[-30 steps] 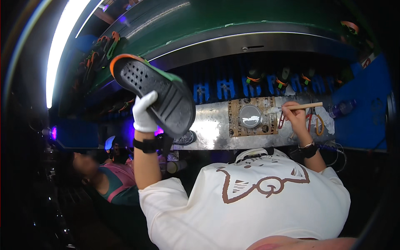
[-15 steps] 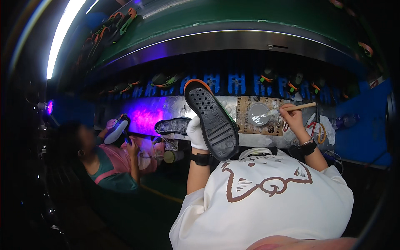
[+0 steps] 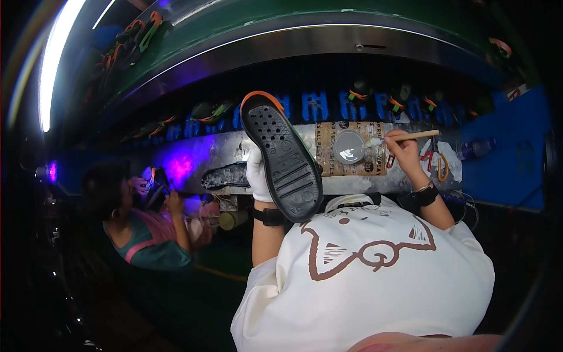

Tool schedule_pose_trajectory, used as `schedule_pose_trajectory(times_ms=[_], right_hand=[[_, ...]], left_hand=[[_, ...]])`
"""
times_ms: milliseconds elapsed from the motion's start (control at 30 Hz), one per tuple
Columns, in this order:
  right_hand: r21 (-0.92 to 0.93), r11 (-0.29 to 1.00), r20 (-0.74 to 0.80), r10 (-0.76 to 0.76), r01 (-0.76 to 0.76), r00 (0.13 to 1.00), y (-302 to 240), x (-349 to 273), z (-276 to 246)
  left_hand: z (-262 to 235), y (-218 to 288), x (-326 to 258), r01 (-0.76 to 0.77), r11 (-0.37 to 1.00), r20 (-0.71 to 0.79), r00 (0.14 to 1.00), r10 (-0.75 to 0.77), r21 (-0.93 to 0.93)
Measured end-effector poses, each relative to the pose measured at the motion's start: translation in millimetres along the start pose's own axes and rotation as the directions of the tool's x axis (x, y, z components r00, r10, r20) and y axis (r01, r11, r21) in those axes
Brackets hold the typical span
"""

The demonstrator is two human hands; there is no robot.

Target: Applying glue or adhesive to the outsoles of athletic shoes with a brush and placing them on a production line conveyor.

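My left hand (image 3: 257, 178) wears a white glove and is closed around a shoe, its black sole (image 3: 287, 161) facing up at me with the orange-edged end pointing away. In my bare right hand (image 3: 404, 152) I grip a wooden-handled brush (image 3: 417, 135) whose pale bristles are at the right rim of a round dish (image 3: 350, 146). Whitish, shiny liquid shows in the dish, which rests on a printed brown cardboard sheet (image 3: 352, 169). Left of my gloved hand, a dark sole-shaped piece (image 3: 226, 176) lies on the metal bench (image 3: 305, 132).
Red- and yellow-handled tools (image 3: 442, 169) lie right of my right hand, near crumpled white paper and a bottle (image 3: 478, 148). Shoes on blue racks (image 3: 315, 107) line the bench's back, below a green conveyor (image 3: 281, 12). At left, a co-worker (image 3: 146, 234) handles a shoe near purple light.
The whole view has shifted, so the bench appears farther left and higher. My brush has drawn slightly right from the dish's middle to its rim. The co-worker's shoe has turned.
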State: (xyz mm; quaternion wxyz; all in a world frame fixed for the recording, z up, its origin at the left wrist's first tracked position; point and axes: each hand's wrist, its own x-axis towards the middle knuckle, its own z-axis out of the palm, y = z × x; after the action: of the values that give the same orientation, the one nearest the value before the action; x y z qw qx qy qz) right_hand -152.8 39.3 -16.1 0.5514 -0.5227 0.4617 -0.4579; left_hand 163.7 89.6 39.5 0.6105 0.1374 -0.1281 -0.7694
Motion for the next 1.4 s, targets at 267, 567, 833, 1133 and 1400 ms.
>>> schedule_pose_trajectory(times_ms=[267,567,833,1133,1400], right_hand=[[-0.016,1.000,-0.010,-0.006,0.005,1.000,5,2,9],[-0.081,0.997,-0.008,-0.006,0.005,1.000,0,7,11],[-0.058,0.998,0.003,-0.030,0.030,1.000,5,14,12],[-0.086,0.996,0.010,-0.036,0.037,0.999,7,17,13],[-0.094,0.994,0.010,-0.062,0.062,0.998,6,15,17]], left_hand=[[-5,3,-2,0.049,0.998,0.022,0.999,-0.050,0.037],[29,-2,-1,0.078,0.993,0.029,0.997,-0.076,-0.086],[33,-2,-7,0.099,0.987,-0.083,0.990,-0.110,-0.128],[19,5,-7,0.194,0.942,0.170,0.974,-0.151,-0.274],[20,9,-7,0.198,0.907,0.133,0.978,-0.159,-0.371]])
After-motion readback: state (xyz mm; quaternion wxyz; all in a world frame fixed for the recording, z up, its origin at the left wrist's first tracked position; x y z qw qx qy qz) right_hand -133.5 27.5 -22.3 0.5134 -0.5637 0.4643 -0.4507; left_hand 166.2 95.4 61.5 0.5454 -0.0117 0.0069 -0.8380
